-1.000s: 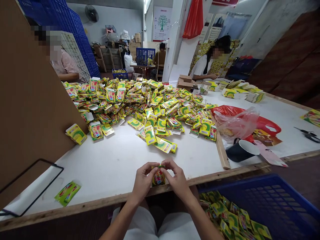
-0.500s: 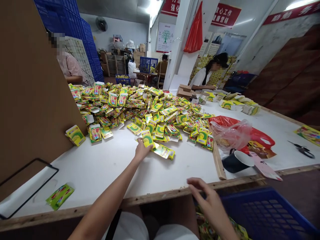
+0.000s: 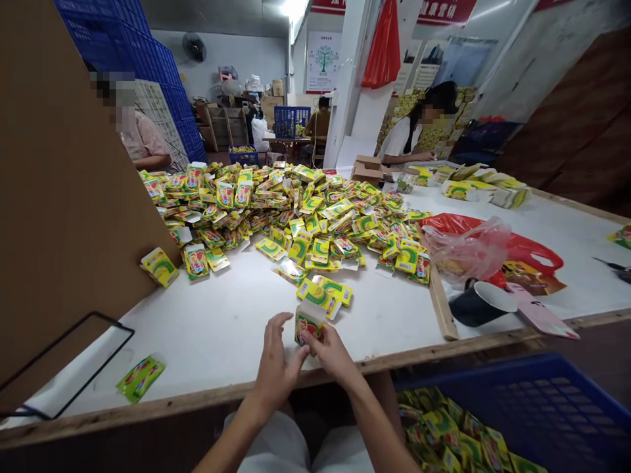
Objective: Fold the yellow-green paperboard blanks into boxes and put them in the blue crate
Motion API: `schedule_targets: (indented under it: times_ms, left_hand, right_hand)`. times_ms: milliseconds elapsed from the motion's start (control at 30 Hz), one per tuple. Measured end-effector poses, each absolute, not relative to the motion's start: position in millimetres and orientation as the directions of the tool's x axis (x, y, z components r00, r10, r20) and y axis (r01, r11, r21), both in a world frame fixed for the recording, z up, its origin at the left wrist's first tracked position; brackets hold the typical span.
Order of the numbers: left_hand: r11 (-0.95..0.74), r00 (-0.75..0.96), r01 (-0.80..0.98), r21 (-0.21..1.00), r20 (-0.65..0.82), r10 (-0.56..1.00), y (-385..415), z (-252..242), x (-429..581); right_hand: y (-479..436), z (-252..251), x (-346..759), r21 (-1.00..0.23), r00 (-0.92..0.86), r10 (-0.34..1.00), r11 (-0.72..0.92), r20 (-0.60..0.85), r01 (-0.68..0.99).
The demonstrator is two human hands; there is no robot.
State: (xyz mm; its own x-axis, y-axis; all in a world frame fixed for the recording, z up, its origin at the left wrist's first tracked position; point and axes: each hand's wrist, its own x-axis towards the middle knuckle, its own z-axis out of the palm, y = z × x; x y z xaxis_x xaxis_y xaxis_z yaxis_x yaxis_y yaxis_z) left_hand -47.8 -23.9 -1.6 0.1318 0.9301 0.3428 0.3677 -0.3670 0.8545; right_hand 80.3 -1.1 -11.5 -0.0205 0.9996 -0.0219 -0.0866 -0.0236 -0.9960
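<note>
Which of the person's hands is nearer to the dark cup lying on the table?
Right. The right hand, holding a small box, is left of the cup; the left hand is farther left, beyond the box.

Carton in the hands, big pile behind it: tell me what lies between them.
Head view: a small cluster of loose flat cartons on the white table, between the held carton and the pile.

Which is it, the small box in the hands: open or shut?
Open: the small box has its white top flap standing up.
</note>
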Motion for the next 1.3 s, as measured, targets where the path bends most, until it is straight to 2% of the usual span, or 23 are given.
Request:
schedule_targets:
  times_ms: [67, 133, 200, 300, 400, 533, 700, 800, 867, 933, 1000, 1100, 1200, 1300]
  left_hand:
    - [-0.285, 0.164, 0.266, 0.921, 0.248, 0.955, -18, 1, -52]
    - [-0.210, 0.222, 0.203, 0.957, 0.163, 0.961, -14, 2, -54]
    - [-0.212, 0.227, 0.197, 0.957, 0.166, 0.960, -12, 2, -54]
    - [-0.262, 0.223, 0.156, 0.952, 0.225, 0.949, -11, 2, -49]
    - [-0.215, 0.276, 0.071, 0.974, 0.188, 0.943, -8, 3, -44]
    - [-0.153, 0.327, 0.049, 0.987, 0.129, 0.936, -2, 5, -41]
    - [-0.130, 0.392, 0.035, 0.991, 0.106, 0.914, 4, 6, -35]
    - [-0.125, 0.361, -0.031, 0.992, 0.128, 0.924, 9, 7, -29]
    - [-0.109, 0.312, -0.105, 0.988, 0.137, 0.940, 12, 7, -26]
    - [-0.091, 0.278, -0.167, 0.982, 0.135, 0.951, 15, 8, -26]
    - [-0.083, 0.288, -0.147, 0.986, 0.123, 0.950, 15, 9, -30]
    - [-0.109, 0.308, -0.004, 0.994, 0.104, 0.946, 12, 11, -37]
    - [-0.157, 0.248, 0.074, 0.985, 0.134, 0.959, 6, 11, -39]
    - [-0.161, 0.183, 0.077, 0.984, 0.144, 0.973, 1, 13, -35]
  right_hand:
    - [-3, -17, 89, -0.994, -0.024, 1.000, -0.004, -0.002, -0.106]
    - [-6, -19, 97, -0.993, 0.085, 0.996, 0.039, 0.030, -0.111]
    - [-8, -18, 101, -0.988, 0.143, 0.989, 0.062, 0.042, -0.142]
    - [-12, -14, 101, -0.974, 0.086, 0.995, 0.075, 0.058, -0.214]
    - [-13, -12, 100, -0.970, 0.084, 0.993, 0.094, 0.077, -0.223]
    - [-15, -12, 109, -0.984, 0.134, 0.988, 0.101, 0.081, -0.149]
    - [-11, -7, 129, -0.992, 0.005, 0.993, 0.118, 0.119, 0.046]
    - [-3, 1, 137, -0.970, -0.019, 0.989, 0.150, 0.149, 0.194]
    - [3, 4, 137, -0.958, 0.021, 0.981, 0.184, 0.193, 0.218]
    - [6, 4, 134, -0.965, 0.077, 0.973, 0.204, 0.219, 0.164]
    - [6, 2, 130, -0.973, 0.102, 0.972, 0.201, 0.212, 0.112]
    - [3, 1, 125, -0.968, 0.038, 0.977, 0.202, 0.209, 0.148]
    - [-2, 5, 123, -0.952, -0.007, 0.971, 0.234, 0.238, 0.197]
    - [-4, 11, 121, -0.938, -0.001, 0.965, 0.256, 0.263, 0.234]
